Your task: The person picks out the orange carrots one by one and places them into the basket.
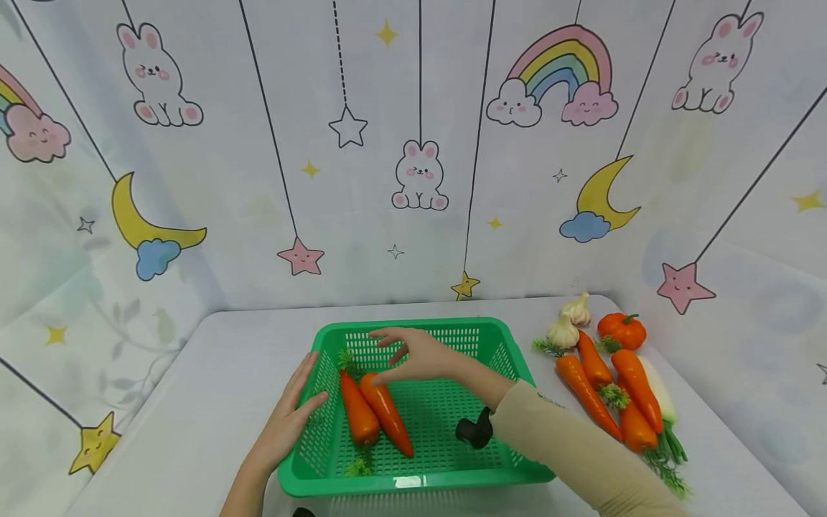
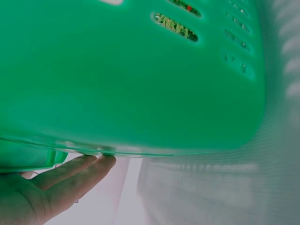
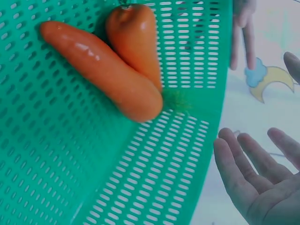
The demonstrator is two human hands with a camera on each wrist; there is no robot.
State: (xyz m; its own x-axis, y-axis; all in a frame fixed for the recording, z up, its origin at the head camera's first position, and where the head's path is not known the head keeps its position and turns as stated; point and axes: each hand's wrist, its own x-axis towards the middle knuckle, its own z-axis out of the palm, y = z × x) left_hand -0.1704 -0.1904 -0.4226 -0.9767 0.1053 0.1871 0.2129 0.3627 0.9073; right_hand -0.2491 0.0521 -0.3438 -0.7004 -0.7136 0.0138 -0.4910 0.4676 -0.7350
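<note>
A green plastic basket [image 1: 420,482] stands on the white table, with two orange carrots inside near its left wall. One carrot [image 1: 359,411] has leafy green bits by its ends; the other carrot [image 1: 388,416] lies beside it. My left hand [image 1: 287,416] touches the basket's left rim, thumb over the inner side; in the left wrist view its fingers [image 2: 84,180] lie along the outside. Above the carrots hovers my right hand [image 1: 416,355], fingers spread and loosely bent, holding nothing. In the right wrist view the same hand [image 3: 262,183] is apart from both carrots.
Right of the basket lies a pile of several carrots [image 1: 588,395], a white radish [image 1: 657,388] with green stems, garlic bulbs [image 1: 563,332] and a small orange pumpkin [image 1: 622,331]. A patterned cloth [image 1: 362,215] hangs behind the table. A black device [image 1: 474,429] sits under the right wrist.
</note>
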